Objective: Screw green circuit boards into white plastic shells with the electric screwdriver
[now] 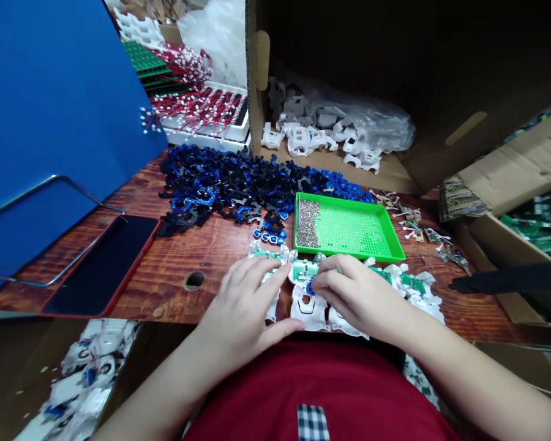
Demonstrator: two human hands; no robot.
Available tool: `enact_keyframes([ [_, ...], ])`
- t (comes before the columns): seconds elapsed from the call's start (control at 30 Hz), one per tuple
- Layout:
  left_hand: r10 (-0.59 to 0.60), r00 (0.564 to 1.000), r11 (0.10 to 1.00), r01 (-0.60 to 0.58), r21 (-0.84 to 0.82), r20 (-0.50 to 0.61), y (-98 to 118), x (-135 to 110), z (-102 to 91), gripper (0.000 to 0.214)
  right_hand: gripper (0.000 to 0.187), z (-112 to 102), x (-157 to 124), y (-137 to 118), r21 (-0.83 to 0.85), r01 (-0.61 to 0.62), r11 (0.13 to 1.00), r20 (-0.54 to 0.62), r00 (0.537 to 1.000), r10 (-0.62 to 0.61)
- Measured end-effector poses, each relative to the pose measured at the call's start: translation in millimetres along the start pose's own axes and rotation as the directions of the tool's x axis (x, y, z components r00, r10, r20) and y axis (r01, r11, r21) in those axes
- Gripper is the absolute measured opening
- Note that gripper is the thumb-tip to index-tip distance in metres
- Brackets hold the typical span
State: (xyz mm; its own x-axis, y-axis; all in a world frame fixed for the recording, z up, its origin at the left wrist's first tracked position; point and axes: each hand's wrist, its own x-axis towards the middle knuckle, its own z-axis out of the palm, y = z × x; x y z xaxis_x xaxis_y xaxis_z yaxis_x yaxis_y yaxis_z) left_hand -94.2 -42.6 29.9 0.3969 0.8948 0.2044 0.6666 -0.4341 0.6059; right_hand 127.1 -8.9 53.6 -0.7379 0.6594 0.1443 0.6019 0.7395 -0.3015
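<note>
My left hand [248, 303] lies on the wooden table [174, 263] with fingers stretched over white plastic housings, its fingertips holding steady one white housing with a green circuit board [303, 269]. My right hand [356, 293] is curled over the same housing, thumb and fingers pinching a small blue part [310, 288] against it. More white housings [413, 288] with green boards lie under and to the right of my right hand.
A green tray [362, 229] with a heap of small screws [307, 223] sits just beyond my hands. A pile of blue and black parts [229, 190], a phone [101, 263], a cardboard box of white housings [321, 138] and red wires [197, 101] surround it.
</note>
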Motion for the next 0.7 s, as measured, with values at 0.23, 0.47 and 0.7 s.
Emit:
enact_keyframes([
  [0.23, 0.121, 0.975, 0.961, -0.161, 0.225, 0.184, -4, 4, 23.9, 0.077, 0.015, 23, -3, 6, -0.146, 0.02, 0.989, 0.219, 0.976, 0.013],
  [0.47, 0.107, 0.968, 0.958, -0.161, 0.237, 0.225, 0, 13, 28.9, 0.07, 0.015, 25, 4, 4, -0.175, -0.008, 0.985, 0.284, 0.957, 0.058],
  [0.7, 0.114, 0.964, 0.957, -0.172, 0.236, 0.241, -1, 14, 30.1, 0.068, 0.019, 12, 4, 2, -0.087, -0.022, 0.996, 0.343, 0.938, 0.051],
])
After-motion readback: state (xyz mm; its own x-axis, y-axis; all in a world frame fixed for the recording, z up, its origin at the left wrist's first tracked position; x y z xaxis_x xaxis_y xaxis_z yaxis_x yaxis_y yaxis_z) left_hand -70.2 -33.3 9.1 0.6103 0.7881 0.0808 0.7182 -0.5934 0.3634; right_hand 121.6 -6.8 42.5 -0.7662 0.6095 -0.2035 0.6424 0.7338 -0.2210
